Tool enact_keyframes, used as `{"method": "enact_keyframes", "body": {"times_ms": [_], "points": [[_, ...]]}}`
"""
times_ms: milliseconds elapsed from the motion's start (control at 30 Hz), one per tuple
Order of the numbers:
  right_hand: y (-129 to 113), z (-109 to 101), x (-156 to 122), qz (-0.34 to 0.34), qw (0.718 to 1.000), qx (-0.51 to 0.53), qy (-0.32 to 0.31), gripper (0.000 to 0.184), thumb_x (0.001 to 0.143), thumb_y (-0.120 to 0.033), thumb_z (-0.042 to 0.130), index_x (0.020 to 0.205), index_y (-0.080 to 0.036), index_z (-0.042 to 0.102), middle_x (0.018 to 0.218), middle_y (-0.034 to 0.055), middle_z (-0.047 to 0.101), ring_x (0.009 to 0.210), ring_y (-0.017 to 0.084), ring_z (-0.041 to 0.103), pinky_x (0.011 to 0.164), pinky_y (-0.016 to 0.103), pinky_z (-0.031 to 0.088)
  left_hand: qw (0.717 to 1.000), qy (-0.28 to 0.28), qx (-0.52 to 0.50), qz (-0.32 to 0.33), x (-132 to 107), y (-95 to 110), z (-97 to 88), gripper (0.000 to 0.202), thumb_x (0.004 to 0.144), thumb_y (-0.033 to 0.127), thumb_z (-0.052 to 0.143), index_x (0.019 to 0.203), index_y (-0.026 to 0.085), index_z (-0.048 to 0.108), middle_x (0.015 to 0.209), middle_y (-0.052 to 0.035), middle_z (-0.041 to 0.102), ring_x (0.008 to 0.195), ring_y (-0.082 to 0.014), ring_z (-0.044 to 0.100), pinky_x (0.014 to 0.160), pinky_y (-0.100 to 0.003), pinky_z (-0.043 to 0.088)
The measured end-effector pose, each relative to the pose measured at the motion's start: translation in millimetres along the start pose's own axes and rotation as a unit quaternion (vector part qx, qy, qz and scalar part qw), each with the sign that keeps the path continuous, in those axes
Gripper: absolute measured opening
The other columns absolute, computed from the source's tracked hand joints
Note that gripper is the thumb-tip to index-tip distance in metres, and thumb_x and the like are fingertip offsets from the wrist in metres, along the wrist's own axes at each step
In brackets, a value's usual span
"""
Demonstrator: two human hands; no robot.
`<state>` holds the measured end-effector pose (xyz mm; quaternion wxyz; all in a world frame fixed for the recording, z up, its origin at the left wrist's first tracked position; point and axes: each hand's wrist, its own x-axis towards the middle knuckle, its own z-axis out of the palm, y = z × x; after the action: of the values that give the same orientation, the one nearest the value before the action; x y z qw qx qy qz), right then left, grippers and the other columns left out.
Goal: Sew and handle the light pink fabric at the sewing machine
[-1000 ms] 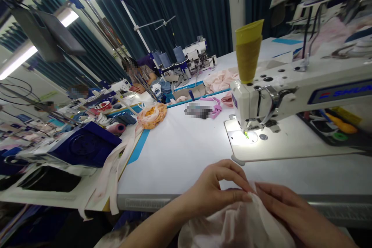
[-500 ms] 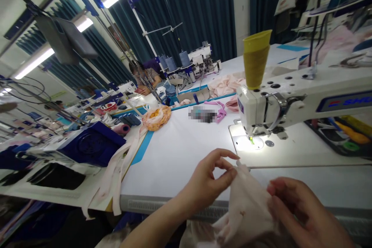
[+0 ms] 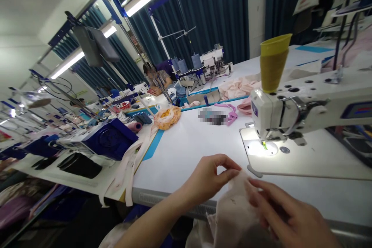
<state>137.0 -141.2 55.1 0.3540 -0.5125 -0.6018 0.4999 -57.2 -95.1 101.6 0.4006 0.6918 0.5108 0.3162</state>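
The right hand (image 3: pixel 292 215) has moved onto the pale pink thin fabric (image 3: pixel 232 217), fingers loosely spread, while the left hand (image 3: pixel 209 178) makes a narrow pinch at its edge, can't tell if gripping.

Sewing machine (image 3: pixel 286 110) right, yellow thread cone (image 3: pixel 271 64) atop (needle area (image 3: pixel 264 145) lit); overlocker (image 3: pixel 212 59) far off.

Crumpled pale pink fabric (image 3: pixel 234 213)

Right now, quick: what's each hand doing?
Left hand: curled at the edge of the pale pink fabric; whether it grips cannot be told.
Right hand: open, fingers spread against the fabric.
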Motion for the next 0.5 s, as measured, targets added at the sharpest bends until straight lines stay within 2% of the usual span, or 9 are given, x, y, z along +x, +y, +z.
{"method": "enact_keyframes", "body": {"times_ms": [67,133,333,500], "points": [[-6,7,9,0.001,1.0,0.012,-0.008,0.048,0.089,-0.064,0.05,0.109,-0.023,0.062,0.072,-0.0002,0.065,0.053,0.016,0.058,0.046,0.025,0.044,1.0,-0.009,0.016,-0.003,-5,5,-1.5,0.007,0.088,0.021,0.07,0.093,0.018,0.074,0.092,0.0005,0.074,0.087,-0.0145,0.067,0.08,-0.023,0.048],[-8,10,12,0.009,1.0,0.021,0.001,0.042,0.091,-0.063,0.048,0.099,-0.023,0.061,0.073,-0.0012,0.064,0.053,0.015,0.058,0.048,0.025,0.045,0.999,-0.015,0.034,-0.007,-10,8,-3.4,0.007,0.088,0.021,0.07,0.093,0.018,0.074,0.092,0.0005,0.074,0.087,-0.0146,0.067,0.08,-0.023,0.048],[-15,14,11,-0.004,1.0,-0.014,0.001,0.039,0.093,-0.061,0.046,0.084,-0.025,0.057,0.06,-0.0048,0.054,0.049,0.013,0.05,0.048,0.025,0.039,0.998,-0.013,0.062,0.003,-13,4,1.7,0.006,0.087,0.014,0.069,0.091,0.018,0.073,0.09,0.0001,0.073,0.085,-0.0151,0.066,0.081,-0.024,0.047],[-3,16,14,0.016,0.998,0.028,-0.044,0.043,0.093,-0.061,0.044,0.075,-0.022,0.051,0.056,-0.0054,0.046,0.045,0.012,0.044,0.046,0.026,0.033,0.996,-0.029,0.081,0.026,-12,0,8.2,0.013,0.086,0.006,0.063,0.089,0.017,0.07,0.088,-0.0004,0.072,0.082,-0.0149,0.065,0.076,-0.022,0.046]]}}
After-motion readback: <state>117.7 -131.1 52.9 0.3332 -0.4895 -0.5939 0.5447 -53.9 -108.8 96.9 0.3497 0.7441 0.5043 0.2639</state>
